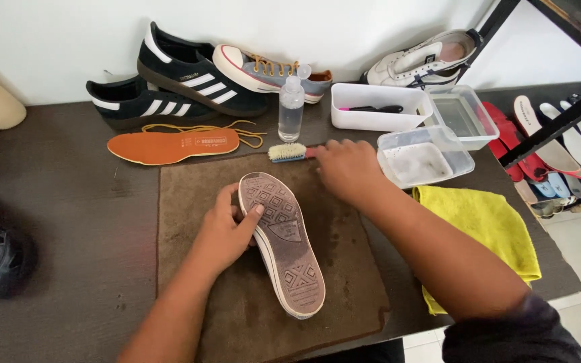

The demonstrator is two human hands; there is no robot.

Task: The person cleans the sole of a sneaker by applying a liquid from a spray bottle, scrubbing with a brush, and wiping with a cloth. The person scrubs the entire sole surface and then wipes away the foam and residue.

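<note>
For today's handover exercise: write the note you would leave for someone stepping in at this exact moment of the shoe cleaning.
Left hand: holds the shoe on its side, dirty sole showing, on the brown mat.
Right hand: on the handle of the brush lying at the mat's top edge.
Nearby: clear bottle, water tubs, yellow cloth.
Done: insole and laces out.
Left: sole looks unscrubbed.

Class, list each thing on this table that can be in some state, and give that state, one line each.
Sneaker: sole up, tilted on edge, on the brown mat.
Left hand: gripping the sneaker.
Right hand: on the brush handle.
Brush: lying on the mat's edge.
Bottle: upright, capped.
Insole: out of its shoe, flat.
Yellow cloth: crumpled.
Nearest tub: open, holding cloudy liquid.
</note>
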